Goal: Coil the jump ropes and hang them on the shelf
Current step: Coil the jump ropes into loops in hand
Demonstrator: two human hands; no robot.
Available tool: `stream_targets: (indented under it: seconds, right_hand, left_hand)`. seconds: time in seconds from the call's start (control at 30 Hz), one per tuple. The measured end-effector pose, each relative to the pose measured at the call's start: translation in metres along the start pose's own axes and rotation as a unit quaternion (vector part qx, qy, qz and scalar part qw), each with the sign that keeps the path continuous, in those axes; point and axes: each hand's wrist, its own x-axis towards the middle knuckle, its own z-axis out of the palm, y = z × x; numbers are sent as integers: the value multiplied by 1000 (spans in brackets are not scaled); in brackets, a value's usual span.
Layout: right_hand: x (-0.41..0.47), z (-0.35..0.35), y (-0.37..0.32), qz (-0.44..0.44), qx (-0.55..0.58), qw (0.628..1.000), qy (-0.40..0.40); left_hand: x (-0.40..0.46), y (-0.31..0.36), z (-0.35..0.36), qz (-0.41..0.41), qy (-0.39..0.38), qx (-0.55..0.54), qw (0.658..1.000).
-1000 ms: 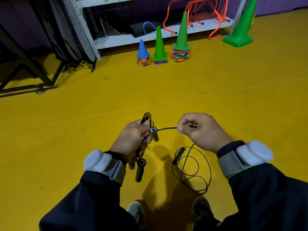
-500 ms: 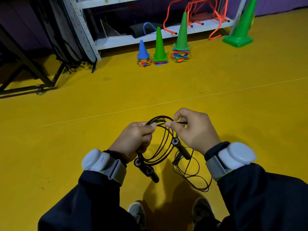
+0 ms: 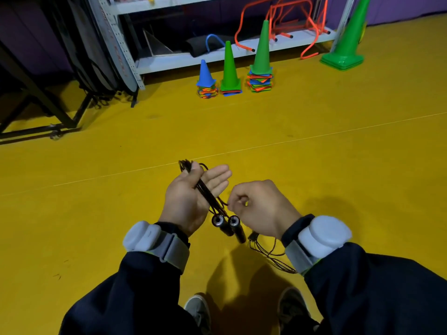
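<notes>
A black jump rope (image 3: pixel 205 194), folded into a tight bundle, lies across the palm of my left hand (image 3: pixel 191 199); my thumb pins it while the fingers stretch out flat. Its two black handles (image 3: pixel 228 226) hang below the palm, side by side. My right hand (image 3: pixel 261 209) is curled, pinching a strand of the same rope just right of the bundle. A second black jump rope (image 3: pixel 271 255) lies loosely coiled on the yellow floor under my right wrist. The metal shelf (image 3: pixel 193 58) stands at the far wall.
Three small cones (image 3: pixel 229 68) on stacks of flat markers stand before the shelf, and a tall green cone (image 3: pixel 346 42) stands at its right end. Orange hurdles (image 3: pixel 285 18) rest on the lowest shelf board. A black folding frame (image 3: pixel 43 105) occupies the left. My shoes (image 3: pixel 198 310) show below.
The wide loops have collapsed into a narrow bundle. My left hand turned palm up with fingers straightened. My right hand dropped lower, beside the bundle near the handles.
</notes>
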Motion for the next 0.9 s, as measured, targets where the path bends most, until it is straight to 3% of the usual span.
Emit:
stream_targets:
  seconds: [0.07, 0.13, 0.27, 0.4, 0.5, 0.6, 0.73, 0.9]
  right_hand:
    - [-4, 2, -12, -42, 59, 996, 56]
    - [-5, 0, -17, -28, 108, 991, 73]
    - [-2, -5, -10, -16, 75, 996, 51]
    - [4, -21, 6, -5, 11, 997, 78]
    - [3, -44, 28, 13, 98, 989, 113]
    - [1, -53, 37, 15, 146, 982, 120]
    - [5, -35, 14, -8, 132, 988, 77]
    - [7, -8, -12, -56, -5, 998, 0]
  left_hand:
    - [-3, -6, 2, 52, -14, 173, 983]
    - [-7, -8, 4, 96, -11, 310, 946]
    - [-10, -4, 6, 88, -15, 392, 916]
    - [-10, 2, 2, 61, 2, 378, 924]
    - [-6, 16, -10, 25, 17, 306, 951]
    - [-7, 20, -21, -11, 4, 305, 952]
    - [-10, 10, -15, -25, -48, 312, 949]
    - [-10, 1, -6, -14, -83, 346, 935]
